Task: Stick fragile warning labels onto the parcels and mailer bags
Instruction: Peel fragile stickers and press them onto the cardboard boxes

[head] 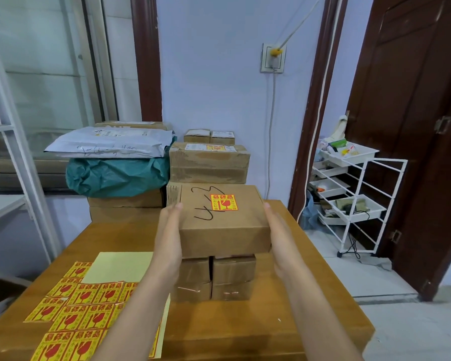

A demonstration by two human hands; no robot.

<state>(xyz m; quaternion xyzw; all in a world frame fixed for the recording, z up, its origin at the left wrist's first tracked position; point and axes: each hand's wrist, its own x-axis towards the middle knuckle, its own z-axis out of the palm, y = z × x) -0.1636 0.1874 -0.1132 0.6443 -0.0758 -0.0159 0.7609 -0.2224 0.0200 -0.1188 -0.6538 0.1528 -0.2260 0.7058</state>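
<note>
Brown cardboard parcel [223, 220], red-and-yellow fragile sticker [223, 202] on top, is pressed between flat left hand [168, 238] and right hand [280, 241], above four small taped boxes [215, 278]; label sheets [76, 306] lie left.

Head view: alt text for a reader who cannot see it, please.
Both hands, left and right, press flat against the sides of a labelled cardboard box above smaller boxes on a wooden table; label sheets lie left.

Both bare forearms reach forward side by side. The left hand [168, 239] and the right hand [280, 241] face each other, palms inward, fingers straight and together, pointing away, each grip flat against a side of one box [221, 222].
</note>
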